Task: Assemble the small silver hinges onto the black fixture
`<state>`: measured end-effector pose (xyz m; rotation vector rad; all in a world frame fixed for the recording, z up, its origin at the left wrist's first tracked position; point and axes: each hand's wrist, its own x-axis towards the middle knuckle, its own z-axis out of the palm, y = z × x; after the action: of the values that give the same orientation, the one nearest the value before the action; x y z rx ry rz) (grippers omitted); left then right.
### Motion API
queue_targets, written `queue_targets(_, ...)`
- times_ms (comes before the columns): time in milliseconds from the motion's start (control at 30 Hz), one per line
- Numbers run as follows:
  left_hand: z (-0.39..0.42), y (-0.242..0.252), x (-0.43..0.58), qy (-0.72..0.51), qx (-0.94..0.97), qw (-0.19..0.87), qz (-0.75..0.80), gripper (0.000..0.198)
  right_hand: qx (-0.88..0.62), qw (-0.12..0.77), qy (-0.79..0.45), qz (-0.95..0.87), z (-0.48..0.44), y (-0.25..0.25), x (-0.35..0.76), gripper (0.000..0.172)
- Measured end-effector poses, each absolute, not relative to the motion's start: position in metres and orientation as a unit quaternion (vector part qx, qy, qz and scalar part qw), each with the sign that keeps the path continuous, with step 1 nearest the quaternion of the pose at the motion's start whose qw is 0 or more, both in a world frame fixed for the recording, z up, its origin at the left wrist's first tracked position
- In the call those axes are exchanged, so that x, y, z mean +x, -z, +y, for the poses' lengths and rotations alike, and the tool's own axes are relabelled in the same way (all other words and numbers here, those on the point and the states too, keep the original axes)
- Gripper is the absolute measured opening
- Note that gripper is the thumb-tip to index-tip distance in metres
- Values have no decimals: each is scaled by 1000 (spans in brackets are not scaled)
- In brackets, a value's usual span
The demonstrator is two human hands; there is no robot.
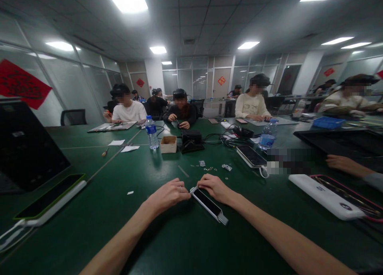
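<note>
A white-edged phone (209,204) with a dark screen lies slanted on the green table (167,235) just in front of me. My left hand (169,195) rests at its far left corner, fingers curled, fingertips touching the phone's top end. My right hand (214,186) lies curled over the same top end from the right. Whether either hand pinches a small part or tool is hidden. Several tiny metal parts and screws (211,168) lie scattered just beyond my hands.
A small cardboard box (168,144), two water bottles (152,132) and a black device (191,141) stand mid-table. A phone on a power bank (49,203) lies left; another phone (251,156) and a white power bank (324,196) right. A neighbour's hand (339,162) rests right. Several people sit opposite.
</note>
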<state>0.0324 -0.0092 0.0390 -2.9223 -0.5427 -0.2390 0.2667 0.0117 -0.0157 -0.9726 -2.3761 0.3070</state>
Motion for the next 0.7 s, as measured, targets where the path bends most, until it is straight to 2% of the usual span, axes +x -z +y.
queue_targets(467,-13,-38,38,77,-968,212,-108,14,-366,269,-130,-881,11,15,265,21)
queue_targets(700,-15,-39,39,90,-973,186,-101,16,-352,272,-141,-884,14,17,268,20)
